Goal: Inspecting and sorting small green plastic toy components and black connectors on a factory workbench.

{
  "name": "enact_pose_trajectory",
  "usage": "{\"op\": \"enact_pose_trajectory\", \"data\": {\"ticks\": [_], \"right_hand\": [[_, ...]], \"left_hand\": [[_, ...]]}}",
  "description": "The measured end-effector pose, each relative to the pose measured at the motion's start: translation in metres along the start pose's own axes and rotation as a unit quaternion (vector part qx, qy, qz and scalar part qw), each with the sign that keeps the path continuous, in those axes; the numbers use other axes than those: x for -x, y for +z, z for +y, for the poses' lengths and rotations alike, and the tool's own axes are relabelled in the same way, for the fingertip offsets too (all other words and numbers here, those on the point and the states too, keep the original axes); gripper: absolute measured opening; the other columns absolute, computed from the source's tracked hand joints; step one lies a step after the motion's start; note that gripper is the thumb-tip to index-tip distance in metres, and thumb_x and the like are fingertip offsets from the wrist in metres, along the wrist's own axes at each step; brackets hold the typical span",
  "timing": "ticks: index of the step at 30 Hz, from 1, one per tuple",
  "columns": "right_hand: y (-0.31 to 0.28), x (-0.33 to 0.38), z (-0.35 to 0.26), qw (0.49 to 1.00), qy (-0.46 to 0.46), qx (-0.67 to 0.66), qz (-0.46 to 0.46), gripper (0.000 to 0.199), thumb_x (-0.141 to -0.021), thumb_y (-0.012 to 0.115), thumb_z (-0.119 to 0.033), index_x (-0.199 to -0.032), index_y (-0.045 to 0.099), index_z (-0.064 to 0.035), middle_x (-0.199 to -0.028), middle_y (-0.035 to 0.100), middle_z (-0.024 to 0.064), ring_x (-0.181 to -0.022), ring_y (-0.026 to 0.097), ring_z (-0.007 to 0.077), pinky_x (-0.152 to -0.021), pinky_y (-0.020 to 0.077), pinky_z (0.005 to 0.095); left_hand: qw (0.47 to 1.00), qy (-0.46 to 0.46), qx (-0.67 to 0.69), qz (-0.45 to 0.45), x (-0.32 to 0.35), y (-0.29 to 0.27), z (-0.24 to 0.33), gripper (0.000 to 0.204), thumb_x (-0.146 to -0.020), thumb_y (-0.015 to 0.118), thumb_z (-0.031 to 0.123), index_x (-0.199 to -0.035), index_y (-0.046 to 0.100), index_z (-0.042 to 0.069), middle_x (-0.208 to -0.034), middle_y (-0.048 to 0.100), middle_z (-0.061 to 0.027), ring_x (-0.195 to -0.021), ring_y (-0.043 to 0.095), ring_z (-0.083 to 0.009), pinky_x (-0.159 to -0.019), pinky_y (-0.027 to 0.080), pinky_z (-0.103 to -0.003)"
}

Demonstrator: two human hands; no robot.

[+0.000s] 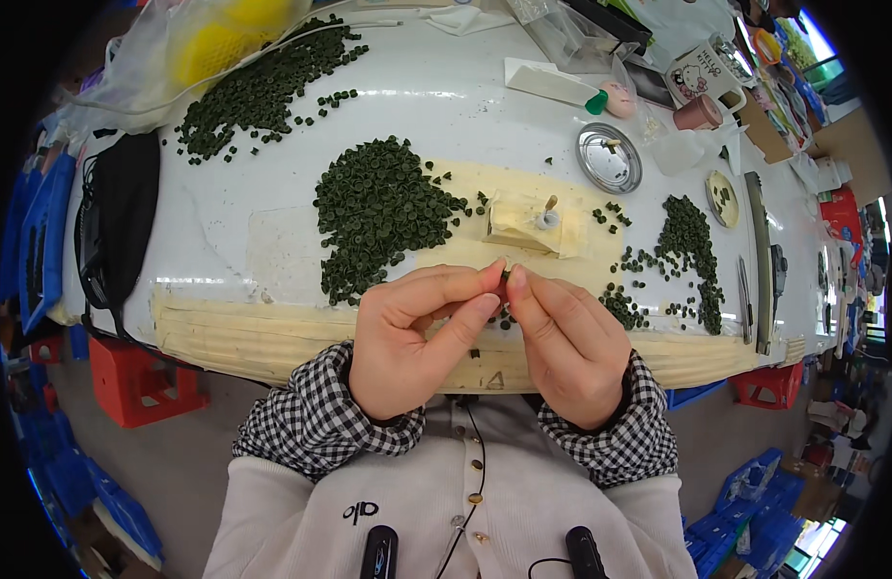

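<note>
Over the table's near edge my two hands meet fingertip to fingertip. Between them is one small dark green piece (506, 275), mostly covered by the fingers. My left hand (407, 333) is closed with its index fingertip against the piece and its thumb a little below. My right hand (573, 347) pinches the piece from the other side. Just beyond stands a tape-covered block (519, 224) with a white cup-like fitting and a short peg on top. Left of it lies a large heap of small dark green cap-shaped pieces (378, 207); a smaller heap (687, 251) spreads to the right.
At the far left another green heap (263, 87) lies by a plastic bag (176, 58) with yellow contents. A round metal lid (608, 159), a small yellow dish (722, 200), tweezers (744, 299) and a white mug (705, 75) are on the right. A black pouch (123, 222) lies left.
</note>
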State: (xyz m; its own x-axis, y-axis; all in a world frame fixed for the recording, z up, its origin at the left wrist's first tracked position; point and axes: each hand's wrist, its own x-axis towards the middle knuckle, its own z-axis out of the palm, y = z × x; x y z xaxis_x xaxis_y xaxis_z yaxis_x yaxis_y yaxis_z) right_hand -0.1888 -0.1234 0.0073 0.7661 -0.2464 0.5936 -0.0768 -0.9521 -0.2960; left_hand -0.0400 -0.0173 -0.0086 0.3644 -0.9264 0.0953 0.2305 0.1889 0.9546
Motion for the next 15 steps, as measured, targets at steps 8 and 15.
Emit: {"op": "enact_pose_trajectory", "data": {"ticks": [8,15], "right_hand": [[-0.008,-0.001,-0.005,0.984,0.111,-0.136,0.036,0.044,-0.073,0.067,0.011,-0.116,0.067,0.0019,-0.1,0.064,0.0136,-0.084,0.065,0.0253,-0.072,0.0549,0.0302],[-0.004,0.002,-0.01,0.976,0.134,-0.166,0.046,0.038,-0.078,0.07,0.007,-0.115,0.069,-0.0017,-0.099,0.065,0.0119,-0.082,0.065,0.0225,-0.069,0.0539,0.0287]], "left_hand": [[0.999,0.018,0.026,-0.018,-0.002,-0.003,0.0,0.023,-0.089,0.063,-0.006,-0.112,0.065,-0.007,-0.106,0.068,-0.0146,-0.098,0.066,-0.0159,-0.086,0.053,-0.026],[0.999,0.031,-0.01,0.008,0.0,-0.004,0.0,0.021,-0.087,0.066,-0.006,-0.107,0.067,-0.006,-0.103,0.069,-0.0127,-0.092,0.066,-0.0138,-0.079,0.053,-0.024]]}}
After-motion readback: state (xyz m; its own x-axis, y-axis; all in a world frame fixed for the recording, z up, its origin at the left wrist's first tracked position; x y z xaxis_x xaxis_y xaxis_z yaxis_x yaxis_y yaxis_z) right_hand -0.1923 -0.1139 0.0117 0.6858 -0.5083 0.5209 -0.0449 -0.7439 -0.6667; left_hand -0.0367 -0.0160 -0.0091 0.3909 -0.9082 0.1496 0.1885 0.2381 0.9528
